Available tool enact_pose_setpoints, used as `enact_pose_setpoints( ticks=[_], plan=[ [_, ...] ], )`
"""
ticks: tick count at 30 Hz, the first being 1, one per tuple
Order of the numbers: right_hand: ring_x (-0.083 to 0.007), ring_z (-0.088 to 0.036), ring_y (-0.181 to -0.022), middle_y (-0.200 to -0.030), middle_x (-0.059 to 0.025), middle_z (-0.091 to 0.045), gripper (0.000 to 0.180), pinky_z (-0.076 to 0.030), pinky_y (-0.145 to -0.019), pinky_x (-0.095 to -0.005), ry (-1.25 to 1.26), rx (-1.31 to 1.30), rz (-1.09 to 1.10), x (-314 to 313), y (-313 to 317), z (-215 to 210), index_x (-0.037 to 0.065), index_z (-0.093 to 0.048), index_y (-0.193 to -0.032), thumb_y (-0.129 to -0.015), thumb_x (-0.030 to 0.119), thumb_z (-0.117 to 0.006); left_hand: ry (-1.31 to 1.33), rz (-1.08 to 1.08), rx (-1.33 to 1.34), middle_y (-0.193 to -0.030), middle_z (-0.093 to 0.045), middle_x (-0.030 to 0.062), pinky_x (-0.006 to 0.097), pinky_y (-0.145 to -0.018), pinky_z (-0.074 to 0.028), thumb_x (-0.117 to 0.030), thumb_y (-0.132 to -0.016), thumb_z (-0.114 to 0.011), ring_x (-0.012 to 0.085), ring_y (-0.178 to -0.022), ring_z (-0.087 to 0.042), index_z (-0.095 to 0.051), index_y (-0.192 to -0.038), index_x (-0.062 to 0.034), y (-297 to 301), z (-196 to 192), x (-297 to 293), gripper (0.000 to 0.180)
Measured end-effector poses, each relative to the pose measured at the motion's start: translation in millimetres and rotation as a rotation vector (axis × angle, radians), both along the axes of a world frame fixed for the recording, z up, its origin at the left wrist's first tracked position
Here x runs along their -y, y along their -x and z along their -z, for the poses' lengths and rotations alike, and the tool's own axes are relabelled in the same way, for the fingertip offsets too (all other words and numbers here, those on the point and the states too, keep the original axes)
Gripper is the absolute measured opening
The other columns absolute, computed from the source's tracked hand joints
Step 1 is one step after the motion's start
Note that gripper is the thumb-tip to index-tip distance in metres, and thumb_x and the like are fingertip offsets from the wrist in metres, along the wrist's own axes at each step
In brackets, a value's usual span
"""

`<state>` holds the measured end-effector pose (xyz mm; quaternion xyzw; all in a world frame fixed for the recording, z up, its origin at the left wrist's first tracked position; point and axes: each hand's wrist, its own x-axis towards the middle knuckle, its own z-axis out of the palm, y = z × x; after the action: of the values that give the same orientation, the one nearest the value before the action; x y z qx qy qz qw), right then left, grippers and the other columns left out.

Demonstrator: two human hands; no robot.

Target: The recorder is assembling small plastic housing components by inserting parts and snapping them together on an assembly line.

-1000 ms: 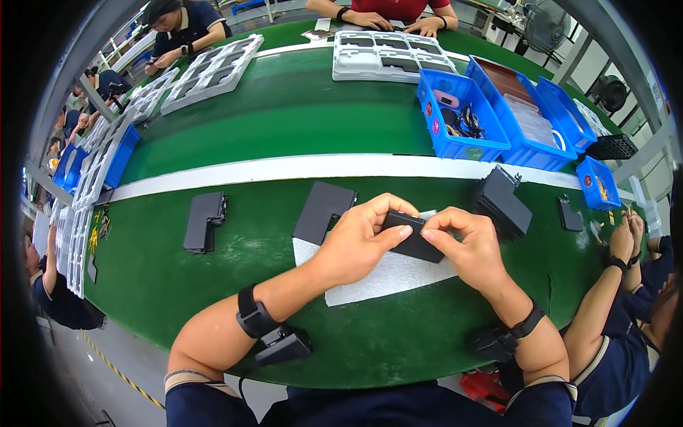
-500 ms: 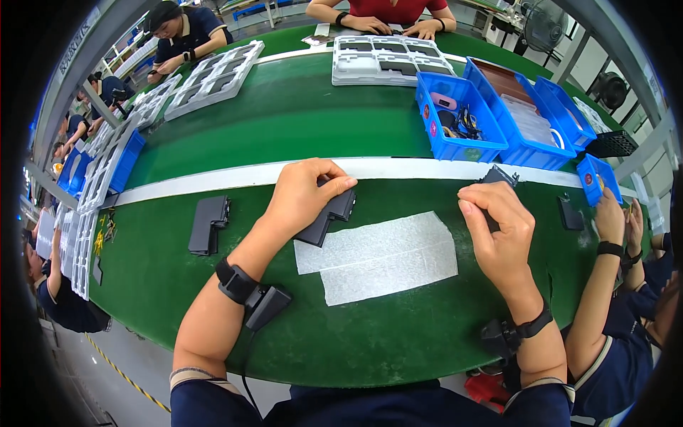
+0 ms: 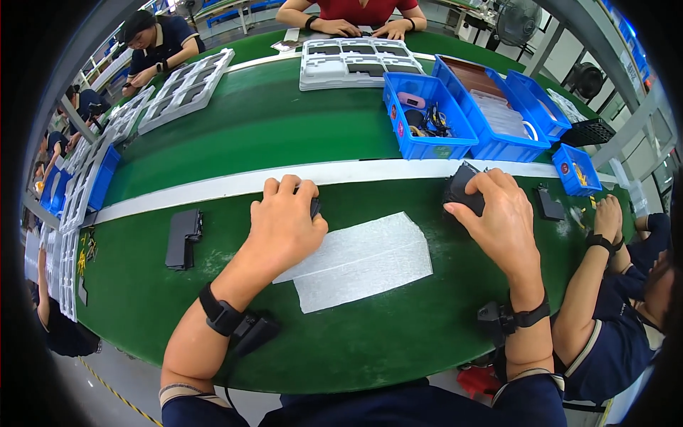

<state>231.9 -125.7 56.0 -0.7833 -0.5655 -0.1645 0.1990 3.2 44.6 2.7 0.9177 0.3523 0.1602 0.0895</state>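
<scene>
My left hand [image 3: 284, 224] is closed from above over a flat black piece [image 3: 315, 207]; most of that piece is hidden beneath the palm and fingers. The hand rests at the left end of a white sheet [image 3: 366, 263] lying on the green table. On the right, my right hand [image 3: 498, 213] has thumb and fingers around a small stack of flat black pieces [image 3: 461, 183] by the white strip. Another stack of black L-shaped pieces [image 3: 183, 238] lies left of my left hand. Both wrists wear black bands with small black devices.
Beyond the white strip [image 3: 249, 183] stand blue bins [image 3: 430, 146], one holding cables. White trays [image 3: 338, 75] with dark pieces sit farther back. A small blue bin [image 3: 578, 171] and a black piece [image 3: 551, 205] are at the right, near a co-worker's hands [image 3: 608, 217]. Yellow bits [image 3: 83, 256] lie far left.
My left hand has turned palm-down and spread over the black piece it pinched at the edge. My right hand has moved up and taken hold of the black stack. The whole view has shifted slightly.
</scene>
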Motion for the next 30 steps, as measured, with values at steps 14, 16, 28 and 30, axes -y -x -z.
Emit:
enact_pose_setpoints(
  ticks=[14, 16, 28, 30],
  plan=[
    [-0.036, -0.062, -0.08, -0.079, -0.016, -0.062, 0.037, -0.047, -0.067, -0.0438, 0.173, -0.161, 0.041, 6.3, -15.7, -5.2, 0.002, -0.057, -0.091, -0.066, 0.015, -0.081, 0.078, 0.263, 0.3, -0.124, -0.059, 0.0166, 0.042, -0.095, -0.044, -0.022, -0.079, -0.072, 0.0333, -0.114, -0.053, -0.066, -0.107, -0.0067, -12.2, -9.1, 19.9, 0.033],
    [-0.0357, -0.062, -0.08, -0.078, -0.0158, -0.062, 0.038, -0.047, -0.068, -0.0438, 0.129, -0.125, 0.048, 6.1, -15.4, -3.1, 0.002, -0.057, -0.09, -0.065, 0.014, -0.082, 0.187, 0.328, 0.364, -0.122, -0.06, 0.0168, 0.042, -0.094, -0.045, -0.021, -0.08, -0.072, 0.0326, -0.111, -0.055, -0.066, -0.107, -0.0063, -17.2, 0.9, 27.3, 0.032],
    [-0.035, -0.061, -0.076, -0.076, -0.0142, -0.06, 0.035, -0.046, -0.063, -0.0444, 0.107, -0.098, 0.095, 4.2, -8.3, -4.3, 0.001, -0.056, -0.083, -0.063, 0.012, -0.083, 0.658, 0.307, 0.395, -0.104, -0.067, 0.0099, 0.037, -0.082, -0.052, -0.019, -0.086, -0.065, 0.026, -0.1, -0.06, -0.068, -0.103, -0.0067, -20.9, 1.6, 34.5, 0.022],
    [-0.035, -0.06, -0.075, -0.076, -0.014, -0.06, 0.035, -0.045, -0.063, -0.0443, 0.11, -0.09, 0.095, 5.2, -9.0, -4.1, 0.001, -0.056, -0.082, -0.062, 0.012, -0.083, 0.688, 0.292, 0.38, -0.108, -0.068, 0.0059, 0.031, -0.081, -0.049, -0.017, -0.086, -0.065, 0.0195, -0.094, -0.061, -0.068, -0.107, -0.0081, -21.6, 1.8, 34.0, 0.023]
  ],
)
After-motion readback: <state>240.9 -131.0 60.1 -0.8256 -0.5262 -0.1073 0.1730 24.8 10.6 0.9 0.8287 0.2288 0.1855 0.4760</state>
